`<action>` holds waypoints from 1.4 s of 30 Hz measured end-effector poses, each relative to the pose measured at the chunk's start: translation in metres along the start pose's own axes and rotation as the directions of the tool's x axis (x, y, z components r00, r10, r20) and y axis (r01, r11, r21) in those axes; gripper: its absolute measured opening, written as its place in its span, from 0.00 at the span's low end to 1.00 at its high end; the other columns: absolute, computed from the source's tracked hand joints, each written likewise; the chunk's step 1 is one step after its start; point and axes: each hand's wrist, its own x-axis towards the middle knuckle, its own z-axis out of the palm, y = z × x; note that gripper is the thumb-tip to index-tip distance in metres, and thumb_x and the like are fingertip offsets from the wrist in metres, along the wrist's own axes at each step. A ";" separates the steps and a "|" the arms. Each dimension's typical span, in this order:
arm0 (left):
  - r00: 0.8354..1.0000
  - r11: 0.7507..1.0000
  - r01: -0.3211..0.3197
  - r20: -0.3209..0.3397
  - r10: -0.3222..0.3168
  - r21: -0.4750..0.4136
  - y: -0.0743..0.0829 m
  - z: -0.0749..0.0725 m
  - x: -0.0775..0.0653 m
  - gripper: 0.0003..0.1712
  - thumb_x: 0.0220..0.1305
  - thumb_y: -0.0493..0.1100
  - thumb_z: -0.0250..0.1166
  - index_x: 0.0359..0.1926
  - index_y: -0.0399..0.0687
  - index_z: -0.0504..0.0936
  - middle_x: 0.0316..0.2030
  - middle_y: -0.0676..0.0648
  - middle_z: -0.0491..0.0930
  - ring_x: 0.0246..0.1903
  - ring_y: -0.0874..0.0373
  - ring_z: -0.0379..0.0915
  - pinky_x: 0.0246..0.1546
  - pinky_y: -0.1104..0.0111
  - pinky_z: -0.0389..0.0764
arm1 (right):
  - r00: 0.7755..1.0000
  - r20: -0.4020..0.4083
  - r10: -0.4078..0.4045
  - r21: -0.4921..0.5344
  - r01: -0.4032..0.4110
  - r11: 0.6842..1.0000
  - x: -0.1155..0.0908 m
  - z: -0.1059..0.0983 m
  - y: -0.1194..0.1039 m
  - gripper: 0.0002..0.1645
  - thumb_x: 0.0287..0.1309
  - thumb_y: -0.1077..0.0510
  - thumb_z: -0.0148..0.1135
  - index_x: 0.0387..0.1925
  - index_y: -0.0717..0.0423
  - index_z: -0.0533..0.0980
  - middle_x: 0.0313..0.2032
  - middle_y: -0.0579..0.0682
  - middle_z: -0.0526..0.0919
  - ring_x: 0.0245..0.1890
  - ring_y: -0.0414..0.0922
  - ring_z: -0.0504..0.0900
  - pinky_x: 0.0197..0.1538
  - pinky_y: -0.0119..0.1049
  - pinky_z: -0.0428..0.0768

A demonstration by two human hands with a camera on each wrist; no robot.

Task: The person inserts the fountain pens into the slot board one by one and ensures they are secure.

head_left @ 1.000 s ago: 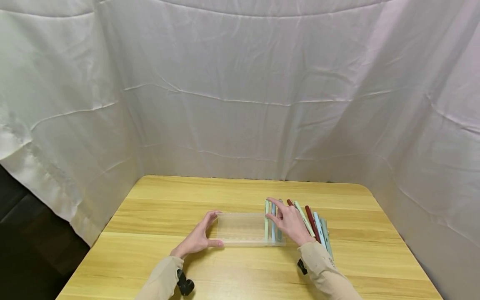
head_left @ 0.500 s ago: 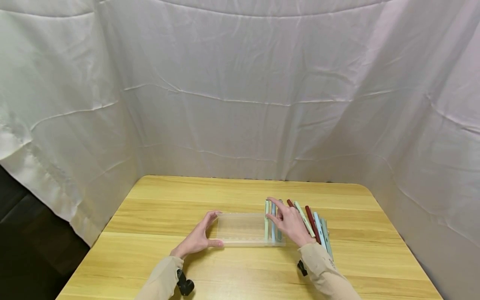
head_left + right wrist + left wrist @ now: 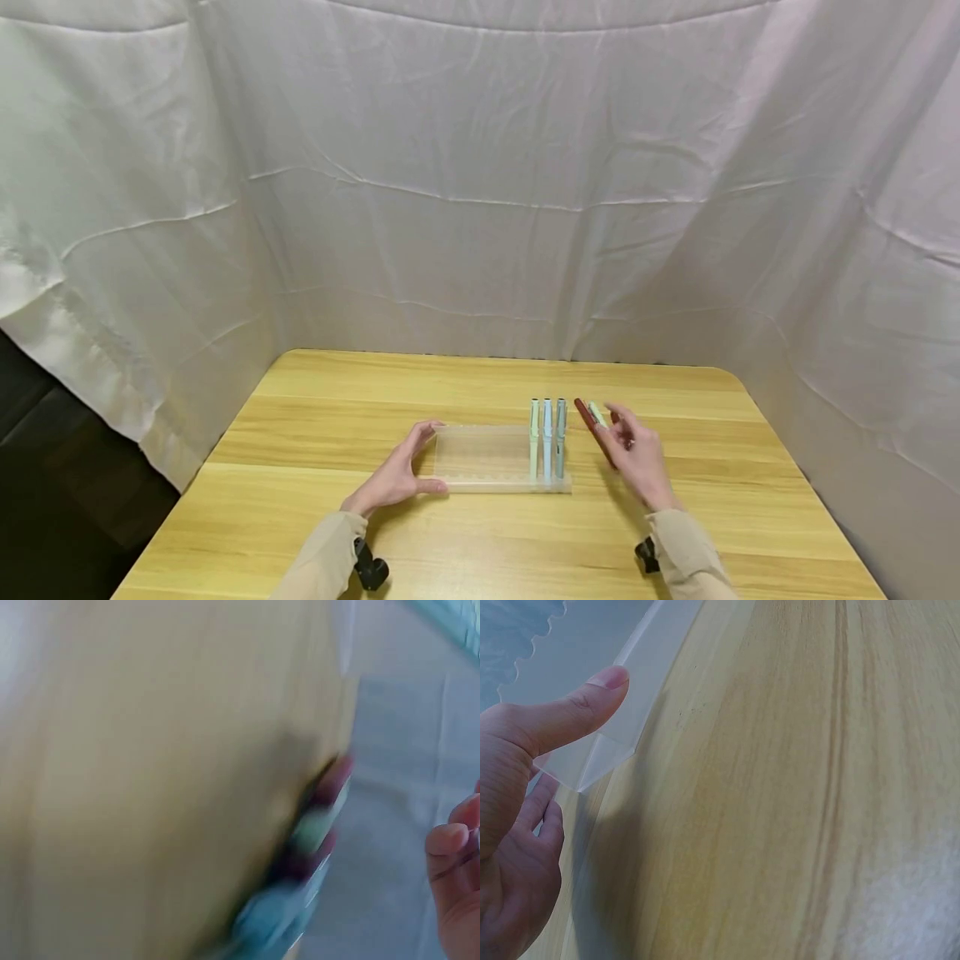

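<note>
A clear plastic pen stand [image 3: 480, 454] lies on the table in the head view. Three pens are side by side at its right end: pale green [image 3: 534, 442], light blue [image 3: 547, 442] and grey-blue [image 3: 561, 442]. My left hand [image 3: 397, 479] grips the stand's left end; in the left wrist view its thumb [image 3: 577, 716] presses the front lip. My right hand [image 3: 641, 462] is over the loose pens, fingers loosely bent and holding nothing. Beside its fingertips show a dark red pen [image 3: 585, 412] and a pale green pen [image 3: 596, 414]; the hand hides the others.
In the right wrist view the loose pens blur together, with a light blue one [image 3: 266, 915] nearest. The wooden table [image 3: 480, 550] backs onto a hanging white cloth [image 3: 450, 250]. A black wrist camera [image 3: 370, 571] sits by the left sleeve.
My right hand has left the pens in the stand and moved right, over the loose pens, covering several of them. The left hand and the stand have stayed still.
</note>
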 end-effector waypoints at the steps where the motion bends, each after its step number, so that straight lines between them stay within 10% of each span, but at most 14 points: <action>1: 1.000 1.000 0.004 -0.001 -0.004 -0.001 0.000 0.000 0.000 0.57 0.49 0.42 0.79 0.74 0.41 0.54 0.77 0.33 0.53 0.77 0.33 0.47 0.78 0.41 0.50 | 0.999 0.002 0.047 -0.010 -0.047 0.999 -0.001 -0.006 0.007 0.21 0.61 0.64 0.68 0.56 0.62 0.78 0.26 0.51 0.83 0.23 0.28 0.73 0.24 0.24 0.77; 6: 1.000 1.000 -0.010 -0.008 0.010 0.004 0.001 -0.001 -0.001 0.57 0.49 0.42 0.79 0.74 0.39 0.54 0.77 0.33 0.54 0.77 0.32 0.48 0.77 0.39 0.50 | 0.960 0.087 0.267 -0.063 -0.262 0.963 -0.006 -0.036 0.034 0.23 0.67 0.58 0.62 0.60 0.63 0.75 0.35 0.56 0.82 0.26 0.30 0.73 0.27 0.26 0.76; 15: 1.000 1.000 -0.011 -0.006 0.011 -0.001 0.001 0.001 -0.001 0.58 0.49 0.42 0.79 0.74 0.40 0.54 0.77 0.32 0.53 0.76 0.31 0.48 0.77 0.39 0.50 | 0.866 0.258 0.427 -0.074 -0.423 0.903 -0.013 -0.057 0.056 0.30 0.70 0.54 0.59 0.66 0.66 0.68 0.40 0.60 0.78 0.21 0.39 0.74 0.19 0.34 0.78; 26: 1.000 1.000 -0.005 0.001 0.005 -0.010 0.003 0.001 -0.001 0.58 0.49 0.42 0.79 0.75 0.40 0.54 0.77 0.33 0.52 0.77 0.33 0.46 0.78 0.40 0.49 | 0.859 0.304 0.412 -0.191 -0.368 0.910 -0.008 -0.059 0.061 0.29 0.68 0.57 0.62 0.63 0.70 0.70 0.38 0.58 0.80 0.34 0.42 0.76 0.34 0.31 0.76; 42: 1.000 1.000 -0.025 -0.006 0.025 -0.011 0.000 0.001 0.000 0.57 0.49 0.41 0.79 0.74 0.40 0.54 0.77 0.32 0.53 0.77 0.31 0.46 0.78 0.38 0.48 | 0.851 0.304 0.428 -0.222 -0.373 0.901 -0.007 -0.057 0.061 0.29 0.62 0.60 0.64 0.61 0.70 0.71 0.34 0.56 0.83 0.31 0.42 0.76 0.31 0.31 0.74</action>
